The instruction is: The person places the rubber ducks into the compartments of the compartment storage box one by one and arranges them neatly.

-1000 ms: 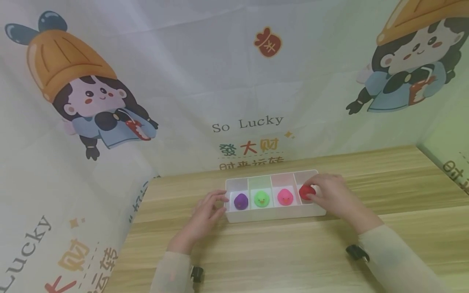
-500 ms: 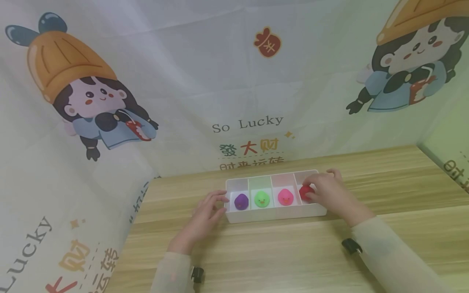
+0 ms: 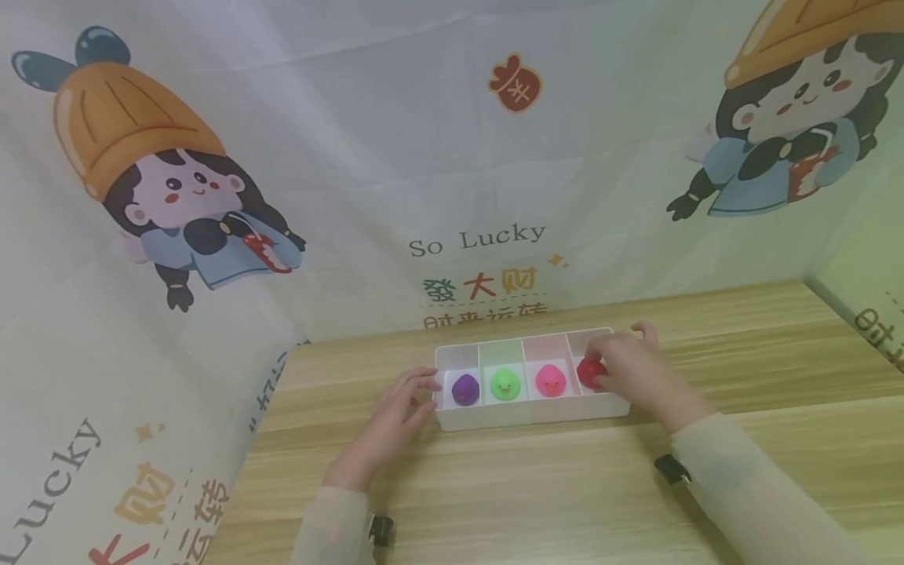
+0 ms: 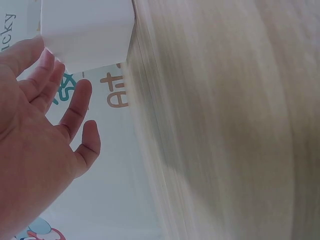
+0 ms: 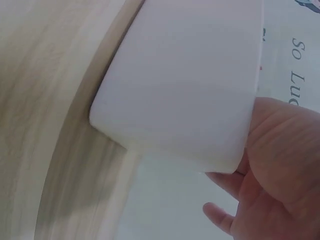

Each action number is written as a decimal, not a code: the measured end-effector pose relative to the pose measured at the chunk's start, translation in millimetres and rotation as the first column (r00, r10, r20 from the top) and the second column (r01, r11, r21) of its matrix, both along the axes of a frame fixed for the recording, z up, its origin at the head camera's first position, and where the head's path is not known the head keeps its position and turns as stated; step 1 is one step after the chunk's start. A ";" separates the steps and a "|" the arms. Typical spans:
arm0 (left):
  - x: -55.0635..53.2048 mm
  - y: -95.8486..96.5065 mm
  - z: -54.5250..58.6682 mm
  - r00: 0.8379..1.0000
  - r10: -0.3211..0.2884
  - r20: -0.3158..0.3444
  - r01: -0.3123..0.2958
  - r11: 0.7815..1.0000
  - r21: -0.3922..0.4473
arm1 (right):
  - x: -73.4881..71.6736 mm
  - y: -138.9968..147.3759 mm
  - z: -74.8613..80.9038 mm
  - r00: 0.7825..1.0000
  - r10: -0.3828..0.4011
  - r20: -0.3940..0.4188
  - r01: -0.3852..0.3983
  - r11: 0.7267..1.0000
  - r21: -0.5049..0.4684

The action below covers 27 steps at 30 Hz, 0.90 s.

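Observation:
A white box [image 3: 530, 412] with a row of compartments stands on the table. From left to right, its compartments hold a purple rubber duck [image 3: 464, 389], a green rubber duck [image 3: 504, 384], a pink rubber duck [image 3: 551, 381] and a red rubber duck [image 3: 590, 373]. My right hand [image 3: 636, 373] reaches over the right end wall and grips the red duck, whose right side it hides. In the right wrist view the box wall hides those fingertips. My left hand [image 3: 395, 412] rests its relaxed fingers against the box's left end; its little finger stands free in the left wrist view.
The wooden table [image 3: 537, 494] extends in front of the box and to both sides. Behind it hangs a printed white cloth [image 3: 395, 173]. Black clips [image 3: 671, 469] sit at both sleeves.
My right hand has tilted slightly over the red duck, with its outer fingers lifting behind the box's right end. The right forearm has shifted a little left. My left hand stays put.

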<state>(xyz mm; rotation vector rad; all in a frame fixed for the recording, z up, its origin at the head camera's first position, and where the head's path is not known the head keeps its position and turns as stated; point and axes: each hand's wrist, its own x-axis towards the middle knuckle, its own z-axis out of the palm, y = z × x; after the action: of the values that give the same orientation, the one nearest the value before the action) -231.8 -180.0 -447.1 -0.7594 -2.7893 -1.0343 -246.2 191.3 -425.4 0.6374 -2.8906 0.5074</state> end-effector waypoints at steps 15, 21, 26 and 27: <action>-0.7 0.8 0.0 1.000 0.021 0.000 -0.021 1.000 -0.012 | 2.3 -5.2 -5.0 0.997 -0.062 -0.045 0.058 0.994 -0.092; -0.2 2.0 0.6 0.999 0.032 0.001 -0.032 0.999 -0.042 | 10.3 -10.5 -3.6 0.987 -0.127 -0.095 0.118 0.989 -0.091; 1.5 3.1 5.0 0.998 0.049 -0.030 -0.050 0.998 -0.047 | 14.7 -17.7 -2.7 0.980 -0.147 -0.137 0.139 0.988 -0.063; 1.9 3.6 6.0 0.998 0.054 -0.039 -0.056 0.997 -0.046 | 15.1 -18.9 -3.0 0.978 -0.151 -0.141 0.145 0.988 -0.058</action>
<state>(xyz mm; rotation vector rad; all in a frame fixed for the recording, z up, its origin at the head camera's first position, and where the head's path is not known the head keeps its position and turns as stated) -229.9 -176.4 -441.2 -0.6956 -2.7955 -0.9383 -231.0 172.4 -428.4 0.4286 -2.7530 0.4857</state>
